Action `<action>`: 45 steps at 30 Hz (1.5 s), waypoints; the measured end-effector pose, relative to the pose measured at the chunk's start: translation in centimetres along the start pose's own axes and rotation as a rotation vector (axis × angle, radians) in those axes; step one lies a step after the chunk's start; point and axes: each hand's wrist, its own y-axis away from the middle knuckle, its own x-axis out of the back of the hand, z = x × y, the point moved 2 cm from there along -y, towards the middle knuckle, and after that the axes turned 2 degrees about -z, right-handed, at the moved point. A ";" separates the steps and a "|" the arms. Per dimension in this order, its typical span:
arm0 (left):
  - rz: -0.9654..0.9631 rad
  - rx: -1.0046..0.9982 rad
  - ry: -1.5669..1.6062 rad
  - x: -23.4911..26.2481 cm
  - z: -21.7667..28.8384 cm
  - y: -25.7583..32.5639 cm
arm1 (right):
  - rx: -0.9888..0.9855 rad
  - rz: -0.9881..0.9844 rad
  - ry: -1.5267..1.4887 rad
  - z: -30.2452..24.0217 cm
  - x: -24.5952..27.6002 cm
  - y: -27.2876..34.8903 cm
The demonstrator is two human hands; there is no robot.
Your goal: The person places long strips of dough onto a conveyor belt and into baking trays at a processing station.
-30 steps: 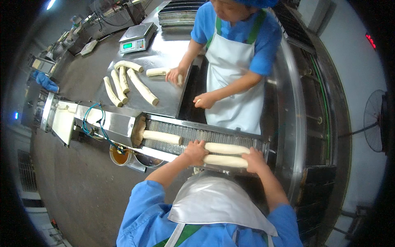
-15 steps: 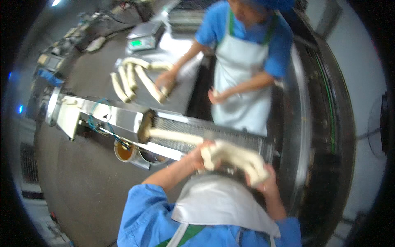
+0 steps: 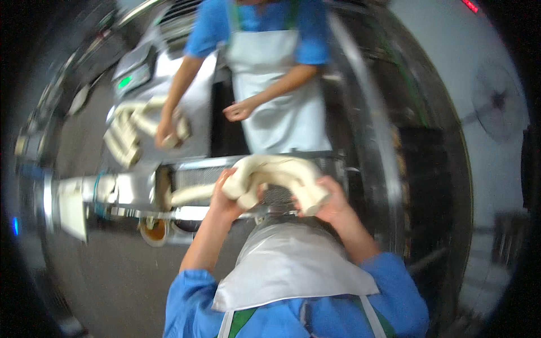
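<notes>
Thick pale dough ropes (image 3: 282,167), at least two side by side, hang in an arch between my hands above the mesh conveyor. My left hand (image 3: 224,194) is closed around their left end, and my right hand (image 3: 333,204) grips the right end. Both rope ends droop below the raised middle. To the left of my left hand, another dough rope (image 3: 194,195) lies along the mesh belt (image 3: 197,177) and reaches into the metal machine housing (image 3: 135,190).
Across the conveyor stands a co-worker in a white apron (image 3: 276,96), one hand (image 3: 166,130) on dough at the metal table. Several dough ropes (image 3: 121,138) lie there beside a scale (image 3: 134,76). A bucket of amber liquid (image 3: 153,231) stands below the conveyor. A fan (image 3: 499,101) is at far right.
My view has turned, so the surroundings sit further left. The held dough has come level over the belt, away from my body, and both hands still grip it. The co-worker's hand stays at the table's dough.
</notes>
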 end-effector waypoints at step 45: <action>0.030 -0.427 -2.453 10.4 -3.2 -6.9 | 0.951 1.998 0.567 -13.5 23.6 30.0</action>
